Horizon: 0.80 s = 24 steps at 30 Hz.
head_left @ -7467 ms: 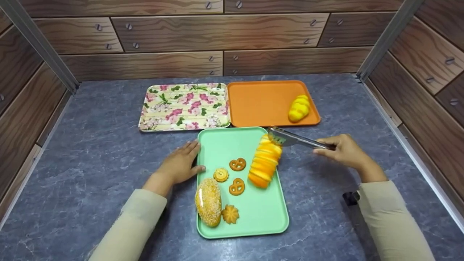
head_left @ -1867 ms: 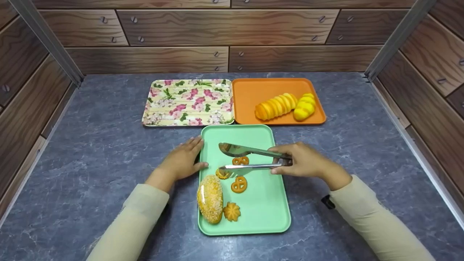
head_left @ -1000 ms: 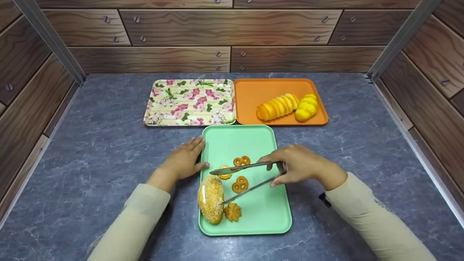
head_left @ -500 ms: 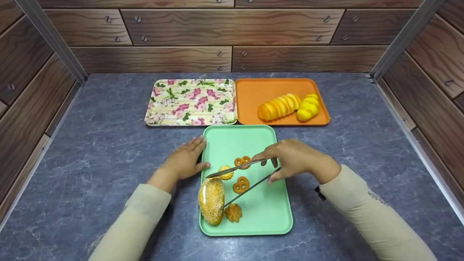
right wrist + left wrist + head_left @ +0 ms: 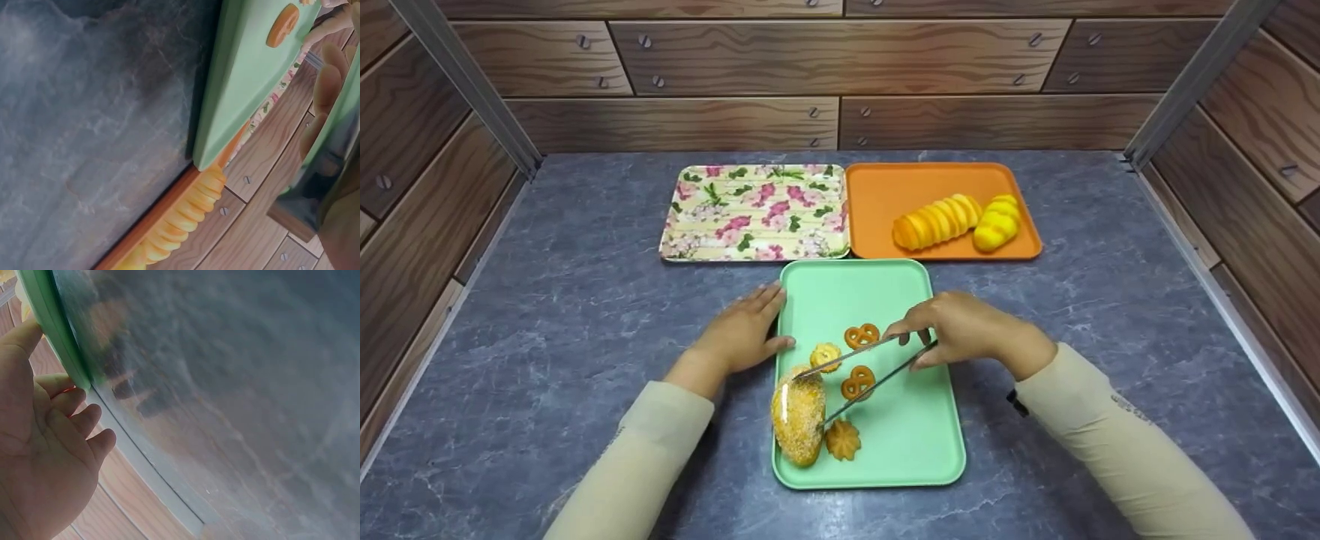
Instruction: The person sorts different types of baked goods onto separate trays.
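My right hand [image 5: 971,330] holds metal tongs [image 5: 883,380] over the green tray [image 5: 904,450]. The tong tips are at the far end and right side of a seeded bread roll [image 5: 797,424], which lies along the tray's left rim. My left hand [image 5: 739,337] rests at that rim with fingers extended, fingertips and thumb touching the tray edge. In the left wrist view, its fingers [image 5: 84,419] are by the green edge. Beside the roll lie a scalloped brown cookie [image 5: 843,440], a round yellow cookie [image 5: 826,358] and two pretzels, one nearer [image 5: 858,383], one farther [image 5: 862,336].
Behind the green tray, an orange tray [image 5: 877,187] bears a sliced loaf [image 5: 937,222] and a yellow twisted bread [image 5: 997,223] at its right. A floral tray [image 5: 757,214] adjoins it on the left. Wood-patterned walls [image 5: 825,64] enclose the grey table [image 5: 585,300].
The sliced loaf went from the green tray to the orange one. Since then the right hand has brought the tongs over the seeded roll, and their tips have drawn closer together.
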{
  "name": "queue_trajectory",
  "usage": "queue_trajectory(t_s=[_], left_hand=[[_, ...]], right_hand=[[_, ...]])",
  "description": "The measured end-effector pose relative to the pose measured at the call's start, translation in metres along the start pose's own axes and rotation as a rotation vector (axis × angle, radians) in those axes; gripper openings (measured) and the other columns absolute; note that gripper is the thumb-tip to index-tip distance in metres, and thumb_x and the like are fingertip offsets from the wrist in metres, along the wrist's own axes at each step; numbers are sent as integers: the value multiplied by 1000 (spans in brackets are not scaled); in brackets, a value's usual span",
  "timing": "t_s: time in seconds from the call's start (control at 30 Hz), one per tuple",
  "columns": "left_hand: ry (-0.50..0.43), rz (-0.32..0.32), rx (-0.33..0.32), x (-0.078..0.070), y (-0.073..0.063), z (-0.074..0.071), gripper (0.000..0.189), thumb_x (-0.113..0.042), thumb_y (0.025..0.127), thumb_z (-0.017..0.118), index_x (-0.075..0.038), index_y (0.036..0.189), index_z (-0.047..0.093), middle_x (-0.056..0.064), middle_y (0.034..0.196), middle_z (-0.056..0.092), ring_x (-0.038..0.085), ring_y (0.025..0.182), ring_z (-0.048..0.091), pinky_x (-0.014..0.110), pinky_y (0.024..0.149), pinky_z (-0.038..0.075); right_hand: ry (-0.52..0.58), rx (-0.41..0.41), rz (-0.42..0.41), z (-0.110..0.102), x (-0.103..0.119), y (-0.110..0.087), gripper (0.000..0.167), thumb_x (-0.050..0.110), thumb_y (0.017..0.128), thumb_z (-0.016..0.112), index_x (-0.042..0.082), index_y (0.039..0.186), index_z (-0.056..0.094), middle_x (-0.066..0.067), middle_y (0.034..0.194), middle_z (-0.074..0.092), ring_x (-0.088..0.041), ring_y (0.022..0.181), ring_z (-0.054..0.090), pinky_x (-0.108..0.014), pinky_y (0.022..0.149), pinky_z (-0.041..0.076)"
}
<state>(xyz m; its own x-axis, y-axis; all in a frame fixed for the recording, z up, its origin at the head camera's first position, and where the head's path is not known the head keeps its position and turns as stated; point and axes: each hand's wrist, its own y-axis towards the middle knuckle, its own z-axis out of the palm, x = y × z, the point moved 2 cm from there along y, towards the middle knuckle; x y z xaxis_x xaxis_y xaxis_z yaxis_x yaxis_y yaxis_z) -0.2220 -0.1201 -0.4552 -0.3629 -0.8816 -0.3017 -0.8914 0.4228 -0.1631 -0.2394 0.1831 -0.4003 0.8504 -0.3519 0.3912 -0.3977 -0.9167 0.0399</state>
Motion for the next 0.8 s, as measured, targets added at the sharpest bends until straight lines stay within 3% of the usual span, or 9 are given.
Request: queue_trajectory(t_s=[0.6, 0.8], left_hand=[[-5, -4, 4, -1, -1, 0, 79, -49, 95, 51, -4, 152, 19, 12, 157, 13, 32, 142, 14, 49, 114, 17], [2, -8, 18, -2, -1, -1, 79, -49, 96, 50, -5, 152, 18, 11, 158, 12, 31, 142, 13, 48, 114, 17]], right_hand=[[-26, -118, -14, 5, -1, -5, 33, 23, 75, 83, 14, 106, 75, 6, 85, 72, -2, 59, 55, -22, 51, 47], [-15, -136, -17, 6, -2, -7, 31, 24, 76, 82, 14, 105, 76, 5, 87, 72, -5, 64, 61, -25, 53, 47]])
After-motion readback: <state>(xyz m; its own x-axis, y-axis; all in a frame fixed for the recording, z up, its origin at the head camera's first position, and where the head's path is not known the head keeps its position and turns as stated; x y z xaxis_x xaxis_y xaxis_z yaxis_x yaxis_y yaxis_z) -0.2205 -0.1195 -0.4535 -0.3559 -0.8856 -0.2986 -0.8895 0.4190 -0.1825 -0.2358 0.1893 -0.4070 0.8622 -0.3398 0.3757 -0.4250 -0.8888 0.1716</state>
